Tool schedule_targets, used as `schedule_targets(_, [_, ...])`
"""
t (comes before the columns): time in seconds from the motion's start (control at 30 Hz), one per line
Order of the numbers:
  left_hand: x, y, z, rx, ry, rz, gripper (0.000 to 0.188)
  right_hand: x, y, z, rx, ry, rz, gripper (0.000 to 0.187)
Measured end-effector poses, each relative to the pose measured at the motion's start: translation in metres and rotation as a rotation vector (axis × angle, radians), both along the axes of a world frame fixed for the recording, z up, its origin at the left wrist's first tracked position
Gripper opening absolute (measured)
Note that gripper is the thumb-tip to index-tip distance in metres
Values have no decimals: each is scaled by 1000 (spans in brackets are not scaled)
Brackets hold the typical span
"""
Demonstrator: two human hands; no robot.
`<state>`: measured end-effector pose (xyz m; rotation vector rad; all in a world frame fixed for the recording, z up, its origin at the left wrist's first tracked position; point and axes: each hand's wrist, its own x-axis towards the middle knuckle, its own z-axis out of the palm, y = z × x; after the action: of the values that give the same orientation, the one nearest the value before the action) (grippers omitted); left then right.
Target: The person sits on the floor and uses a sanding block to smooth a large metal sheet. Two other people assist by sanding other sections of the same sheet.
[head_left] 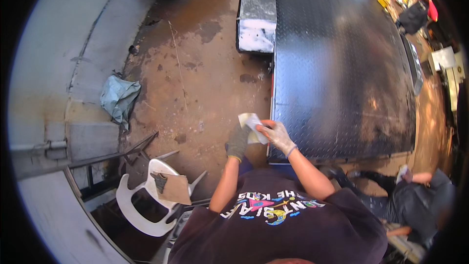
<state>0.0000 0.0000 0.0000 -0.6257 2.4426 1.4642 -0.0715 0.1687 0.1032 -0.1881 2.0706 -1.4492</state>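
In front of my body, both hands meet at a small folded whitish sheet point(248, 119), perhaps paper or cloth; its exact kind does not show. My left hand point(238, 142), in a dark grey glove, is closed around the sheet's left side. Bare fingertips stick out of the pale glove on my right hand point(280, 137), and they pinch the sheet from the right. Just right of my hands lies a wide black metal deck point(337, 98) with a raised tread pattern. A box-like metal piece point(256, 33), its near face coated patchily white, adjoins the deck's far left side.
A white plastic chair point(139, 223) at lower left carries a piece of cardboard point(176, 188) and a dark grey scrap. A crumpled pale bag point(118, 99) lies by the grey wall point(44, 83). Another person in dark clothes point(415, 210) is at lower right. Clutter lines the far right.
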Motion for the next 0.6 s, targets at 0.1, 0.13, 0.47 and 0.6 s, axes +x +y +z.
schedule_targets(0.1, [-30,-113,76,83,114,-67,46,-2,-96,14,-108,-84,-123,47])
schedule_targets(0.13, [-22,-121,88,178,99,-41,43,3,-105,5,-205,-160,-164,42])
schedule_targets(0.47, [-53,-227,104,1057,96,267,37,-47,-213,16,-477,-342,-364,55])
schedule_targets(0.6, [-88,-241,104,445,156,-9,41,-48,-230,14,-326,-161,-524,50])
